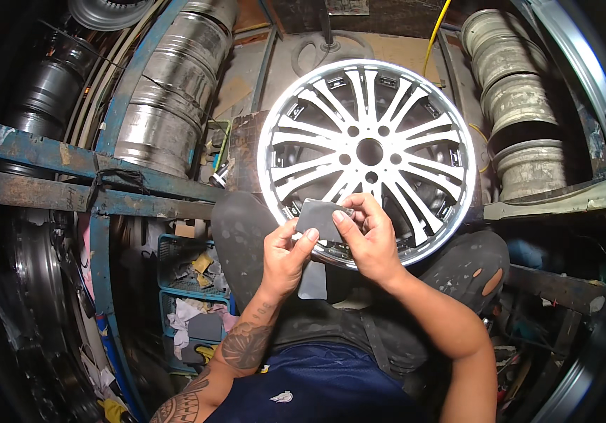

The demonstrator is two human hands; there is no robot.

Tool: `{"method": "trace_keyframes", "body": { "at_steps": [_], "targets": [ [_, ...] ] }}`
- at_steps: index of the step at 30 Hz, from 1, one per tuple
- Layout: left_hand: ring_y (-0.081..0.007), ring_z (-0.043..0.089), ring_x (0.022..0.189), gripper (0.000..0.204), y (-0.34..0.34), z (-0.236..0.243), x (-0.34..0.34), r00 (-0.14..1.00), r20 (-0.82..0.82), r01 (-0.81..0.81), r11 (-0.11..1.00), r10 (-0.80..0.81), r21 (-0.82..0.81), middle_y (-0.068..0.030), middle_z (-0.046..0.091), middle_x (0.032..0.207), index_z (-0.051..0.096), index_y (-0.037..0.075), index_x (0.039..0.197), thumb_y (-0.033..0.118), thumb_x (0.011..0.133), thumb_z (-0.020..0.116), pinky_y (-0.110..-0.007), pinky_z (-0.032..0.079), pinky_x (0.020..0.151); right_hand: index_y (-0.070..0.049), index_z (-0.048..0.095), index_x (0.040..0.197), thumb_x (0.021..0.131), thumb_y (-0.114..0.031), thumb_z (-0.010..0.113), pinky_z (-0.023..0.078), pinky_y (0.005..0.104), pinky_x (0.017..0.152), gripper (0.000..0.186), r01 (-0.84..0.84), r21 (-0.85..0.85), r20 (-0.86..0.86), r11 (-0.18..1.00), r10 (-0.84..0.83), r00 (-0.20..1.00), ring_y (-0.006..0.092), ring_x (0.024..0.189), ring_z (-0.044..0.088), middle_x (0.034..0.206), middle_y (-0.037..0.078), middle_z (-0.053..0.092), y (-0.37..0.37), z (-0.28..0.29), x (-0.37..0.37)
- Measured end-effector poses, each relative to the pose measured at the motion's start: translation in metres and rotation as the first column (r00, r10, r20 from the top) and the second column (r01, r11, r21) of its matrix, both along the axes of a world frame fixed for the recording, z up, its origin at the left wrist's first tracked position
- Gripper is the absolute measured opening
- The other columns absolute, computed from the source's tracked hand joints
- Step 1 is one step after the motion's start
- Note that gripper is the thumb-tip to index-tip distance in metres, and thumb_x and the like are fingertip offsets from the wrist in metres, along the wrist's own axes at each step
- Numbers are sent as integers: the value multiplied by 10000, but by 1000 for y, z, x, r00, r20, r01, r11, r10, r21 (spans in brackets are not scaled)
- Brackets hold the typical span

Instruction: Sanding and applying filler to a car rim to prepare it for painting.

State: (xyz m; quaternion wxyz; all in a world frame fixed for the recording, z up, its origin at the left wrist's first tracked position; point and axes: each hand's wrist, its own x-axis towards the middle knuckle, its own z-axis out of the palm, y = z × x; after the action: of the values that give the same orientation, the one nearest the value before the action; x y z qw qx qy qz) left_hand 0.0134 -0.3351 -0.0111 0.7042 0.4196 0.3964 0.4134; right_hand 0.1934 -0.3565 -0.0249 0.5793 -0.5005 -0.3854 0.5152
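Note:
Between my two hands is a small dark grey sheet of sandpaper (315, 220), held up over the near rim of a wheel. My left hand (285, 255) pinches its lower left edge, thumb on top. At the right edge, my right hand (370, 236) grips it between thumb and fingers. The alloy wheel (370, 125), whitish with many paired spokes and a shiny lip, lies face up in front of me. Below my hands, a lighter grey flat piece (313, 282) shows by my lap; part of it is hidden.
Stacked metal rims (162, 120) stand on the left, and dull ones (518, 106) on the right. Blue metal rack bars (42, 151) run along my left. Blue baskets (165, 290) with scraps sit beside my left knee. A yellow hose (438, 32) hangs behind the wheel.

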Motion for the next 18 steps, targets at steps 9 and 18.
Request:
{"method": "trace_keyframes", "body": {
  "at_steps": [9, 18],
  "targets": [
    [-61, 624, 862, 236, -4, -9, 6, 993, -3, 121, 991, -121, -48, -3, 727, 972, 736, 3, 1152, 209, 1053, 677, -233, 499, 783, -19, 593, 1149, 995, -166, 720, 523, 262, 808, 248, -265, 100, -124, 959, 276, 953, 89, 949, 621, 1143, 80, 679, 1, 12, 15],
    [-54, 495, 545, 456, 35, 3, -10, 988, 17, 154, 969, -154, -194, 38, 550, 683, 602, -15, 1312, 362, 1057, 635, -226, 428, 478, -5, 583, 1134, 1026, -141, 618, 534, 339, 919, 177, -131, 82, -145, 988, 142, 979, 184, 1008, 656, 1068, 98, 661, 10, 13, 39]
  ]
}}
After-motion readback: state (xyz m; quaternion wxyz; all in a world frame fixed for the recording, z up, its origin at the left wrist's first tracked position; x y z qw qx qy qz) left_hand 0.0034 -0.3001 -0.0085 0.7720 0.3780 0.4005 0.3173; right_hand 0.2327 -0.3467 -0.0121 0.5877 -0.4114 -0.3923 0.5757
